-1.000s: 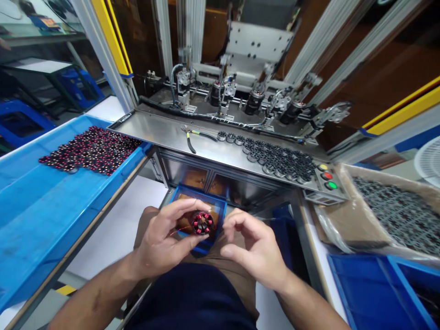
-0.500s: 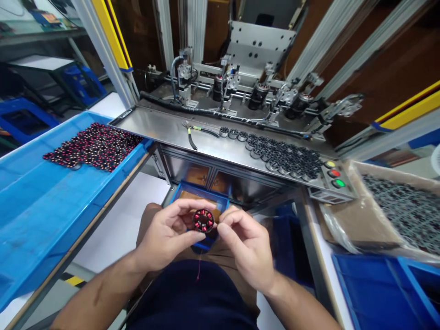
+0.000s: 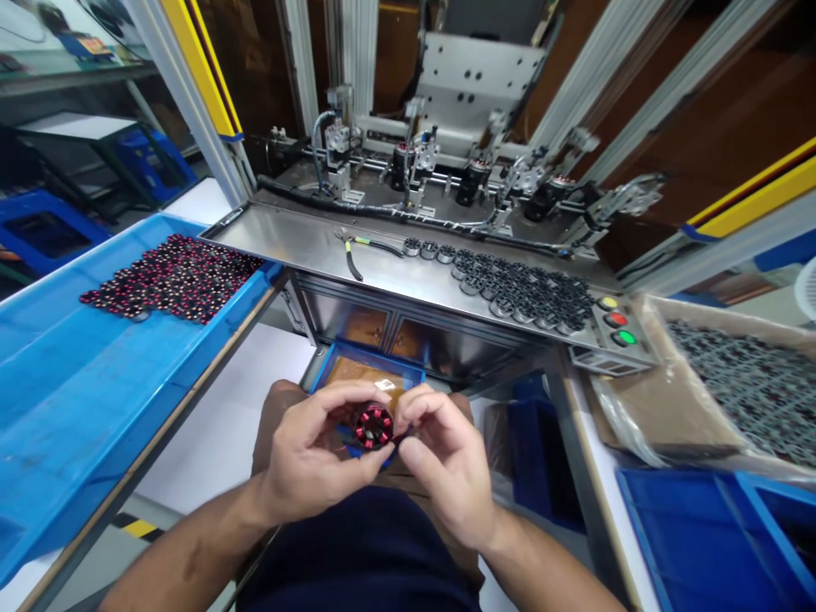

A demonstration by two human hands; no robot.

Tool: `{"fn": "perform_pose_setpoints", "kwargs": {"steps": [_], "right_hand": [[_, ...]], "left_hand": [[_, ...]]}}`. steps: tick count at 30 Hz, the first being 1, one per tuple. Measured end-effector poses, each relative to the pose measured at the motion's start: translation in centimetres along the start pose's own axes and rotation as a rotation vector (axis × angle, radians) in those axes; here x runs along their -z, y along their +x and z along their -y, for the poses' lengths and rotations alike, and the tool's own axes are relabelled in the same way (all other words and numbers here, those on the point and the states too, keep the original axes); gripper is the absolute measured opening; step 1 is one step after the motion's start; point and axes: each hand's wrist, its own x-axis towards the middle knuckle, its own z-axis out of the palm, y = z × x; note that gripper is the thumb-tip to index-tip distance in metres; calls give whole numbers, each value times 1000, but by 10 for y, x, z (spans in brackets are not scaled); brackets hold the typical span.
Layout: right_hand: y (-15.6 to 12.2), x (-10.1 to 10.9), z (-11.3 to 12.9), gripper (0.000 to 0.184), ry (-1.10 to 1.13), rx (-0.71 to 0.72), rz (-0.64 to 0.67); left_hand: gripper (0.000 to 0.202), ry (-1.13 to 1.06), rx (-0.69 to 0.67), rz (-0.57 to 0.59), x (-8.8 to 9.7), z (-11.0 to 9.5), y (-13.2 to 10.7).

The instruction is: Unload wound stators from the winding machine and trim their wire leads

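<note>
In the head view, my left hand (image 3: 312, 450) holds a small round motor stator (image 3: 373, 426) with red wire windings between thumb and fingers, its wound face turned up. My right hand (image 3: 450, 455) is at the stator's right edge, fingers curled and thumb close to them. Whatever lies between its fingertips is too small to make out. Both hands are above my lap, in front of a blue bin (image 3: 341, 350) with brown material inside.
Many wound stators (image 3: 178, 276) lie in a blue tray (image 3: 57, 374) at left. On the metal ledge (image 3: 274, 229) are pliers (image 3: 354, 253) and rows of dark cores (image 3: 523, 285). A button box (image 3: 615, 331) and a lined carton (image 3: 676, 416) stand right. Behind is the winding machine (image 3: 472, 161).
The stator has moved slightly down and tilted in my left hand. My right thumb and fingertips have parted a little at its edge. The loose red wire hanging below no longer shows.
</note>
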Motion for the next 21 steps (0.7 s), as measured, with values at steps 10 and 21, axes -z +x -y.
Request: {"fn": "perform_pose_setpoints", "kwargs": {"steps": [10, 21], "right_hand": [[-5, -14, -18, 21, 136, -152, -134], [4, -9, 3, 4, -265, 167, -176]], "left_hand": [[60, 18, -107, 8, 5, 6, -1], [60, 126, -174, 63, 6, 2, 3]]}}
